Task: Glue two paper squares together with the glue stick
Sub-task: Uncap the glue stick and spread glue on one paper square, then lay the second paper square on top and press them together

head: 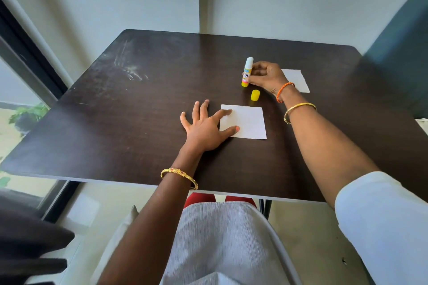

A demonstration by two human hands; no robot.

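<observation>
A white paper square (249,122) lies flat near the middle of the dark table (129,109). My left hand (206,125) rests spread open, with the index finger and thumb pressing on the square's left edge. A yellow glue stick (247,71) stands upright farther back, uncapped, its white glue showing at the top. My right hand (266,75) grips its barrel from the right. The yellow cap (255,95) stands on the table between the stick and the near square. A second white paper square (297,80) lies behind my right wrist, partly hidden by it.
The table's near edge runs just in front of my lap. A dark chair back (400,53) stands at the right. Walls close off the far side, and a window frame (30,58) runs along the left.
</observation>
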